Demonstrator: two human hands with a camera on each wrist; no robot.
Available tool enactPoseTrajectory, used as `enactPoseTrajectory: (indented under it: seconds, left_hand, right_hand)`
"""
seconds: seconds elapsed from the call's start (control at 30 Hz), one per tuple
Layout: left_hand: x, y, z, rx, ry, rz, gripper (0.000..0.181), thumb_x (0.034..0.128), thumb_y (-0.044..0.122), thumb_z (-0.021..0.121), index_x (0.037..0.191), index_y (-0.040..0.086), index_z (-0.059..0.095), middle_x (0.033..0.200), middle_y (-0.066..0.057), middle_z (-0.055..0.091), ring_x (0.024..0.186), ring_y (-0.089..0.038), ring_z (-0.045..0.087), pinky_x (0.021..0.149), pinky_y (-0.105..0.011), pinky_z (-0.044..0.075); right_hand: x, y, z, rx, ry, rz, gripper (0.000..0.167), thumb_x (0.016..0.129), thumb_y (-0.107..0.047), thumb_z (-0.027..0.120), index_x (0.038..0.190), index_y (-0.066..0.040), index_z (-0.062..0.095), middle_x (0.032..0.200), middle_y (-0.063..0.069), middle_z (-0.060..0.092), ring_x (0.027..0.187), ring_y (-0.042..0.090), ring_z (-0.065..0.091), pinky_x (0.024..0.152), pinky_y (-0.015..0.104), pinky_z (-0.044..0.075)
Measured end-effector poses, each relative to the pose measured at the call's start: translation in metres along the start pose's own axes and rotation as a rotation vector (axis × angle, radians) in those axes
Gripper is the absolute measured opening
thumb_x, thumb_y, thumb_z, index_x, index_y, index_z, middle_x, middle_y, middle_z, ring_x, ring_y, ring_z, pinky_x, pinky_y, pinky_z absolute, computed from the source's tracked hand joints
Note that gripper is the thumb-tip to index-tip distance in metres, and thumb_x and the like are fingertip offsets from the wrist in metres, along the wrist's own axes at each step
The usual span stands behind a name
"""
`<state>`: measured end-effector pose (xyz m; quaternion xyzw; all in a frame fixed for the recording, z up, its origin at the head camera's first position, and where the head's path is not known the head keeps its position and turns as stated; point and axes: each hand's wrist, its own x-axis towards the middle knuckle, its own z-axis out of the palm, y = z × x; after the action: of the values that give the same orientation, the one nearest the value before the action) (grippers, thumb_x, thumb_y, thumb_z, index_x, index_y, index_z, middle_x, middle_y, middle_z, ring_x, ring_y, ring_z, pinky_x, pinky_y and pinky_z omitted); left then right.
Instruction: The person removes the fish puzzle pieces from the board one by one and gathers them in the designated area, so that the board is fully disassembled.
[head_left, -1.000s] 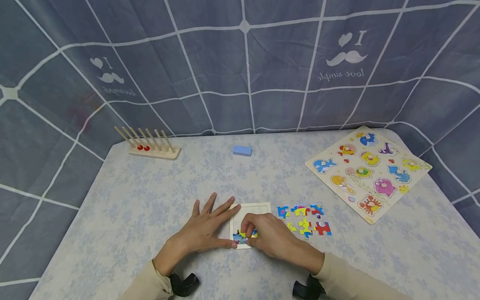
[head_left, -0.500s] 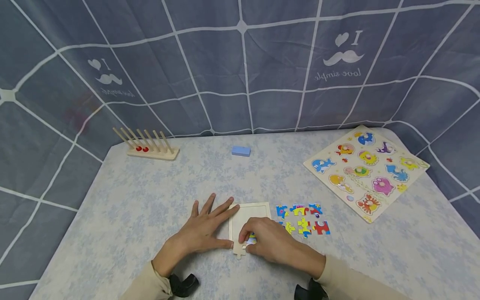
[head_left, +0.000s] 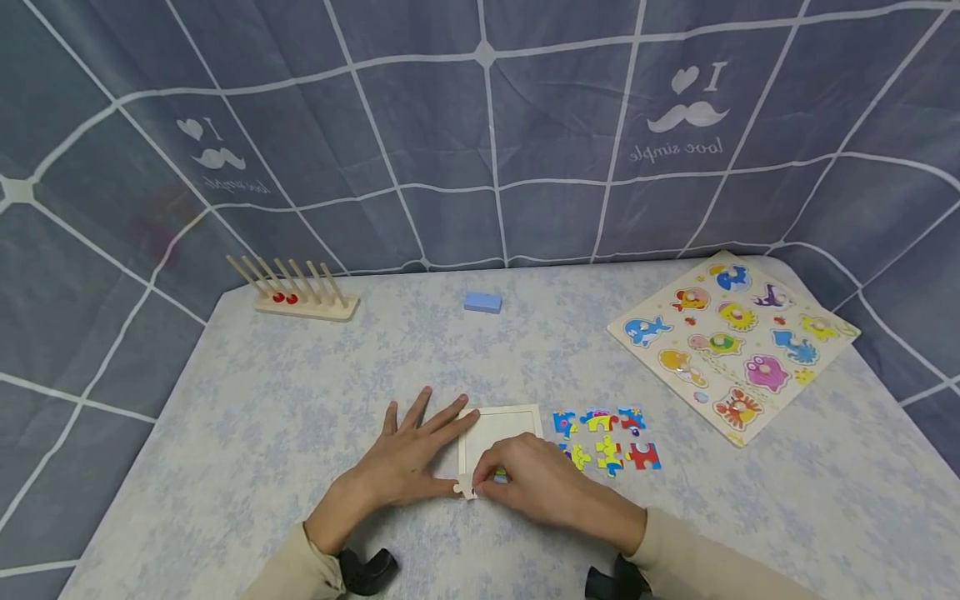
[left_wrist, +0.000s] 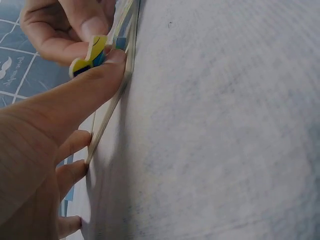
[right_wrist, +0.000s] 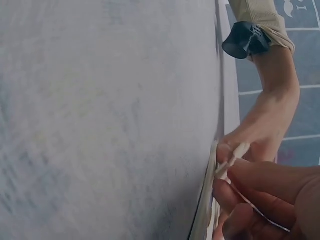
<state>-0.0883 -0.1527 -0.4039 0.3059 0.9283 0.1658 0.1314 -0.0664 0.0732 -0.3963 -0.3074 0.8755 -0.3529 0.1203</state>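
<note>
Puzzle piece [left_wrist: 96, 47] tilts at the near-left corner of the wooden tray [head_left: 498, 423], pinched by the right hand [head_left: 528, 475]; the left hand [head_left: 408, 458], fingers spread, touches the tray's left edge. Mottled white-blue tabletop [head_left: 300, 383] surrounds the tray; beyond it hangs a grey-blue, white-gridded curtain [head_left: 442, 117].

Soft, even light in the head view; dimmer wrist views with a blurry tabletop [left_wrist: 215, 125].

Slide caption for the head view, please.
Right hand pinches a puzzle piece at the near-left corner of a wooden frame; left hand touches its left edge.
</note>
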Motion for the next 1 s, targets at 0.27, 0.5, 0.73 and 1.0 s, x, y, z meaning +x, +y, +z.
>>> enactPoseTrajectory:
  seconds: [0.27, 0.5, 0.73, 1.0]
  left_hand:
    - [0.0, 0.0, 0.0, 0.004, -0.002, 0.0, 0.093, 0.0792, 0.052, 0.077, 0.156, 0.025, 0.032, 0.163, 0.0, 0.02, 0.148, -0.044, 0.004, 0.104, -0.078, 0.005]
    - [0.0, 0.0, 0.001, 0.008, 0.005, -0.011, 0.092, 0.0797, 0.056, 0.075, 0.155, 0.026, 0.033, 0.163, 0.001, 0.02, 0.148, -0.043, 0.004, 0.104, -0.077, 0.004]
    - [0.0, 0.001, 0.001, 0.001, -0.002, -0.043, 0.092, 0.0792, 0.066, 0.068, 0.155, 0.028, 0.033, 0.163, 0.004, 0.02, 0.148, -0.042, 0.002, 0.105, -0.076, 0.002]
    - [0.002, 0.001, 0.002, 0.005, -0.006, -0.059, 0.093, 0.078, 0.067, 0.069, 0.155, 0.029, 0.033, 0.163, 0.004, 0.021, 0.148, -0.042, 0.003, 0.105, -0.076, 0.003]
  right_hand:
    - [0.001, -0.005, 0.002, -0.037, -0.025, 0.013, 0.017, 0.078, -0.023, 0.085, 0.089, -0.025, 0.071, 0.089, -0.02, 0.063, 0.082, 0.001, 0.057, 0.068, 0.024, 0.048]
    - [0.005, -0.006, 0.006, 0.008, 0.022, -0.001, 0.012, 0.083, -0.015, 0.08, 0.094, -0.019, 0.076, 0.081, -0.016, 0.068, 0.077, -0.004, 0.06, 0.064, 0.018, 0.048]
    - [0.003, 0.001, -0.004, 0.157, 0.114, 0.093, 0.019, 0.087, -0.006, 0.073, 0.105, -0.009, 0.077, 0.079, -0.007, 0.073, 0.059, 0.001, 0.058, 0.054, 0.021, 0.044]
    - [-0.001, 0.012, -0.027, 0.323, 0.21, 0.255, 0.025, 0.086, -0.007, 0.074, 0.111, -0.007, 0.076, 0.078, -0.005, 0.073, 0.062, 0.015, 0.061, 0.044, 0.021, 0.03]
